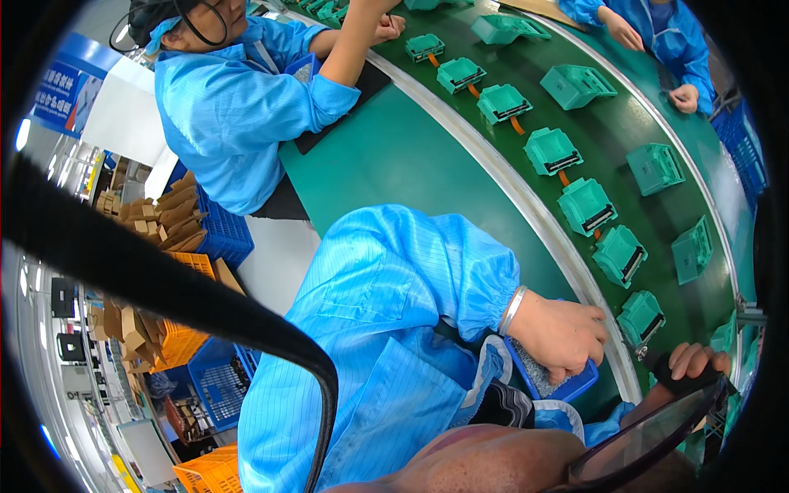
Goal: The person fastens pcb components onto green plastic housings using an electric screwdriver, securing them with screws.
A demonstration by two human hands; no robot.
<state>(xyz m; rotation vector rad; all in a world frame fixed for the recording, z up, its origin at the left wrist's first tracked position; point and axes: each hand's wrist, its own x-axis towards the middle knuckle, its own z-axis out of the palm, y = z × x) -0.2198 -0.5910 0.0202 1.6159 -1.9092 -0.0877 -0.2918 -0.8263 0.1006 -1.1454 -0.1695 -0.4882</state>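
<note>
My left hand [558,335], with a silver bracelet at the wrist, reaches into a blue tray [577,384] of small metal pieces. Its thumb and fingers are bent together over them; whatever they pinch is hidden. Farther right, my right hand [699,361] curls its fingers around a black tool [675,375], partly covered by my glasses. The tool's metallic tip is near the closest green plastic housing [641,319], and I cannot tell if they touch. More green housings [620,255] with black strips stretch away in a row, with orange ribbon pieces [564,177] between several of them.
A second row of green housings [655,169] stands on the green conveyor belt [575,123]. A pale metal rail [526,193] edges it. One co-worker [238,107] works at the upper left, another [657,41] across the belt. Crates [222,226] hold cardboard behind.
</note>
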